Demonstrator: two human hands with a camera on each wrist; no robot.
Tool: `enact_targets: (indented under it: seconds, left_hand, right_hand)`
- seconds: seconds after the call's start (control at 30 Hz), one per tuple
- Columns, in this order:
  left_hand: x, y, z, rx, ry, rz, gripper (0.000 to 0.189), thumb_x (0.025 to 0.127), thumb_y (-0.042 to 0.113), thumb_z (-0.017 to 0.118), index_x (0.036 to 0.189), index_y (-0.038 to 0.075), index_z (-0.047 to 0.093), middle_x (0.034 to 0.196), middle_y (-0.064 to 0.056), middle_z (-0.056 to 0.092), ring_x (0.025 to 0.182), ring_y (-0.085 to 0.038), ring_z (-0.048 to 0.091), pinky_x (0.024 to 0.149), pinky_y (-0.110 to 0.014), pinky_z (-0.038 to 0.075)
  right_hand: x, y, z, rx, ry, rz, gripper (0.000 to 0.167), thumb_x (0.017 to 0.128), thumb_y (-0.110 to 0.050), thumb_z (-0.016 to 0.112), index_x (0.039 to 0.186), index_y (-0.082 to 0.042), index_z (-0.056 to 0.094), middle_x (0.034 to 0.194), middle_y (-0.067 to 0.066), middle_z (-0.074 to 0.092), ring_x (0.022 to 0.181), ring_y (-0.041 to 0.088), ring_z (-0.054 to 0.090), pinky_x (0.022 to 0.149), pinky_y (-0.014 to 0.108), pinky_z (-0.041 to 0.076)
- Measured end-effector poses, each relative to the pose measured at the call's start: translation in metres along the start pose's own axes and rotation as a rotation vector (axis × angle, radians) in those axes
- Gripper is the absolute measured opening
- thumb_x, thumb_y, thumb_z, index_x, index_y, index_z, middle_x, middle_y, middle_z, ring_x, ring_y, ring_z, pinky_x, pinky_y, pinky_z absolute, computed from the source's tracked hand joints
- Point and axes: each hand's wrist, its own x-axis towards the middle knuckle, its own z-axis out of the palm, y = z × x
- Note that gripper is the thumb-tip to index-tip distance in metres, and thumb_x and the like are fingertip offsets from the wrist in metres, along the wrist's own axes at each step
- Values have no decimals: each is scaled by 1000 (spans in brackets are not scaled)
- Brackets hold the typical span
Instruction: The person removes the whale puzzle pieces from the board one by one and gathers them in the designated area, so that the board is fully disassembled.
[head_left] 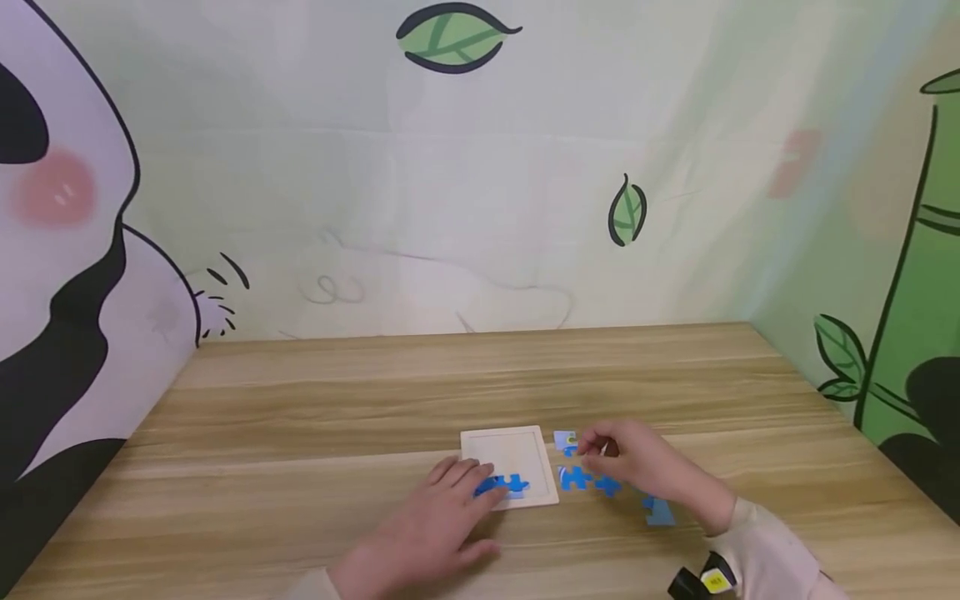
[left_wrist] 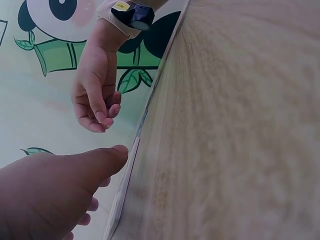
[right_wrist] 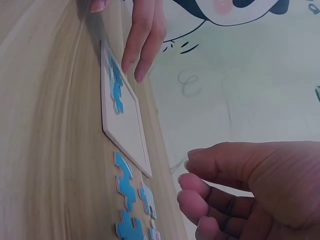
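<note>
A pale square puzzle tray (head_left: 517, 450) lies on the table, with joined blue puzzle pieces (head_left: 514, 484) along its near edge. My left hand (head_left: 429, 523) reaches over the tray's near left corner, its fingers fairly straight and partly covering those pieces; I cannot tell whether they touch. To the right of the tray, my right hand (head_left: 643, 458) is held above loose puzzle pieces (head_left: 574, 478). In the right wrist view, that hand's fingers (right_wrist: 197, 202) are loosely curled, with the thumb a little apart and nothing seen between them.
Another blue piece (head_left: 660, 512) lies below the right wrist, and a lighter piece (head_left: 564, 438) is beside the tray's far right corner. The wooden table (head_left: 300, 400) meets a wall (head_left: 480, 208) painted with leaves and a panda. A black wrist camera (head_left: 690, 583) sits on the right sleeve.
</note>
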Motion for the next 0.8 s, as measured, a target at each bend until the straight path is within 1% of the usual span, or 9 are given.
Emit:
enact_targets:
  seconds: [0.13,0.33,0.47,0.67,0.8]
  left_hand:
    - [-4,-3,2,-10,-7,-7,57,94,57,47,137,20,51,147,-7,47,134,-25,44,114,-45,34]
    - [-9,-6,5,-21,-10,-12,55,94,55,47,137,22,51,148,-4,46,133,-24,45,114,-46,34]
    - [-10,-7,6,-18,-3,0,52,95,54,47,136,22,52,148,-2,46,132,-23,46,114,-46,35]
    - [-11,-7,7,0,5,13,51,95,53,48,135,22,54,146,-1,49,129,-21,47,112,-45,37]
    - [-11,-6,8,-2,1,16,52,96,53,47,136,21,53,146,0,49,130,-20,48,112,-44,37]
  right_hand:
    - [6,-4,5,8,-15,3,8,90,-11,65,94,-5,66,80,-1,62,60,3,46,54,17,41]
    - [15,-9,13,16,-27,-27,13,90,-11,65,99,-2,66,84,1,63,61,3,46,54,17,42]
    - [20,-11,19,21,-31,-30,14,89,-11,65,99,-1,67,85,2,64,63,3,48,57,17,44]
    - [26,-14,30,31,-46,-32,13,87,-10,67,98,-2,67,84,1,65,59,3,46,53,17,42]
    - [29,-15,38,18,-63,-15,11,87,-10,67,97,-5,67,84,0,65,59,1,47,55,17,44]
